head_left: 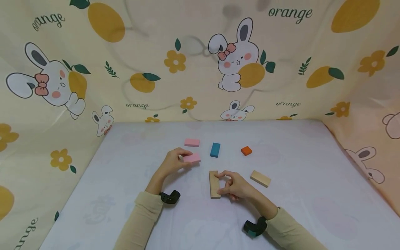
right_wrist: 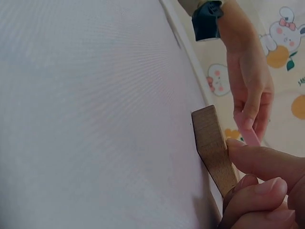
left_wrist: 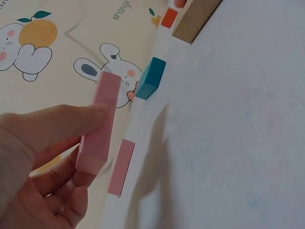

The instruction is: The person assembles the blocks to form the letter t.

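Note:
My left hand [head_left: 175, 161] pinches a pink block [head_left: 192, 158] between thumb and fingers. In the left wrist view this pink block [left_wrist: 100, 124] is held tilted, clear of the white tabletop. A second pink block [head_left: 192, 142] lies just beyond it. My right hand [head_left: 235, 185] holds a long plain wooden block [head_left: 214, 184] with thumb and index finger, the other fingers curled in. The right wrist view shows the thumb against the side of this wooden block [right_wrist: 212, 143]; whether its underside touches the table I cannot tell.
A blue block [head_left: 215, 150] and a small orange block [head_left: 246, 150] lie farther back on the white tabletop [head_left: 297, 215]. Another wooden block [head_left: 260, 178] rests right of my right hand. A patterned cloth [head_left: 193, 21] hangs behind and at both sides.

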{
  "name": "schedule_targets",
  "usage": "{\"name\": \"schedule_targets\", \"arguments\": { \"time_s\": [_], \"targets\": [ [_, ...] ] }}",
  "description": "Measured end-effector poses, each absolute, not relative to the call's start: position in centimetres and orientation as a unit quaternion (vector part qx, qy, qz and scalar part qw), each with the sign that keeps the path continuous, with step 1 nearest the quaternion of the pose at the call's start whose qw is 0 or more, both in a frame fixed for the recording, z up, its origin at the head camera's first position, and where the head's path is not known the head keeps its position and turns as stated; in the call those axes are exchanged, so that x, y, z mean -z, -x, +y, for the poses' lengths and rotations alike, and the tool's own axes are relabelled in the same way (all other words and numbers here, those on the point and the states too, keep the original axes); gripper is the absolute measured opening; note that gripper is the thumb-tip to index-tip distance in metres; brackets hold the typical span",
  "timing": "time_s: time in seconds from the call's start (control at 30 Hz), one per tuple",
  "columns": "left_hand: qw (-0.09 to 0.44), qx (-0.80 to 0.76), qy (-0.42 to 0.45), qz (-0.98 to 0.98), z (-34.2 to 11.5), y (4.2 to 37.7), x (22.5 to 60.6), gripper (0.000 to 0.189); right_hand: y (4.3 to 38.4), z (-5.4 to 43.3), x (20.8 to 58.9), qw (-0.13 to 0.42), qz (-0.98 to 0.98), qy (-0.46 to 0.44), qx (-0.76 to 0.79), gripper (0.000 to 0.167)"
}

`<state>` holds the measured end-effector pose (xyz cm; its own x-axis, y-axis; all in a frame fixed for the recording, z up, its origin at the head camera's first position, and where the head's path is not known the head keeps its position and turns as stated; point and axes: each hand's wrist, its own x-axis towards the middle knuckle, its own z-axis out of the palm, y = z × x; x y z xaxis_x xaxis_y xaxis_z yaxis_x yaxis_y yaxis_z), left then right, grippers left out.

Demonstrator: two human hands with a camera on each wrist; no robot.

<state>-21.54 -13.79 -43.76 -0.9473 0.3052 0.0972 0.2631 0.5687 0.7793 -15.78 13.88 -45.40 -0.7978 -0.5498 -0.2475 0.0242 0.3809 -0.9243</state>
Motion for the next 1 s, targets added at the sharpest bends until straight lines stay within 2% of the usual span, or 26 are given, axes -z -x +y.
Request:
{"name": "schedule_targets", "arguments": {
  "time_s": [0.37, 0.7, 1.0],
  "targets": [
    [0.046, -0.434, -0.149, 0.887, -12.8, 21.6, 43.7, 0.033, 15.7, 14.0, 45.4, 0.271, 0.786, 0.165, 0.53, 0.06],
    [0.032, -0.423, -0.177, 0.888, -11.9, 21.9, 44.0, 0.032, 15.5, 14.0, 45.1, 0.271, 0.788, 0.159, 0.529, 0.061],
    [0.051, -0.427, -0.163, 0.888, -11.2, 21.8, 44.2, 0.033, 15.6, 14.0, 45.3, 0.273, 0.791, 0.154, 0.526, 0.061]
  ]
}}
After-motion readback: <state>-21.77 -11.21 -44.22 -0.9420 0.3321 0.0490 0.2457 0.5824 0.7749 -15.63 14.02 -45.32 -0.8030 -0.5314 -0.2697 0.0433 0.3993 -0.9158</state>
